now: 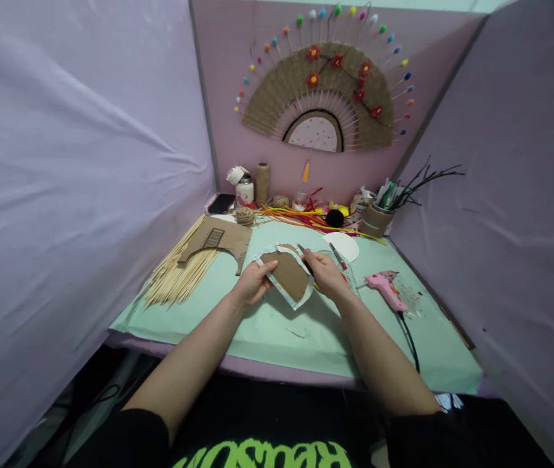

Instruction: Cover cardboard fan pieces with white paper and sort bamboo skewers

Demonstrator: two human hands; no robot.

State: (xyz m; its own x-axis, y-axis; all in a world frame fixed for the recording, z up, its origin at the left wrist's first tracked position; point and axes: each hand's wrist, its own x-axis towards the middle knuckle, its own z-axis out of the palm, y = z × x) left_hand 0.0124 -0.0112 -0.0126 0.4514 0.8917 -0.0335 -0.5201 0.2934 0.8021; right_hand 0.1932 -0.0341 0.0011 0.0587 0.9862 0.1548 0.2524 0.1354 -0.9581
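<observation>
My left hand pinches the left edge of a half-round cardboard piece, thumb on top. Pale paper borders the cardboard, and along its curved side this border looks notched. At the right side of the piece, my right hand is closed around scissors, whose dark pointed tip shows above the fingers. Most of the scissors is hidden by that hand. The piece is held tilted above the green tabletop. Just beyond my right hand lie a red-and-grey pen and a white paper shape.
A pink glue gun with a black cord lies at the right. Wooden sticks and a cut cardboard sheet occupy the left. Pipe cleaners, twine, a phone and a twig holder line the back. A decorated fan hangs behind.
</observation>
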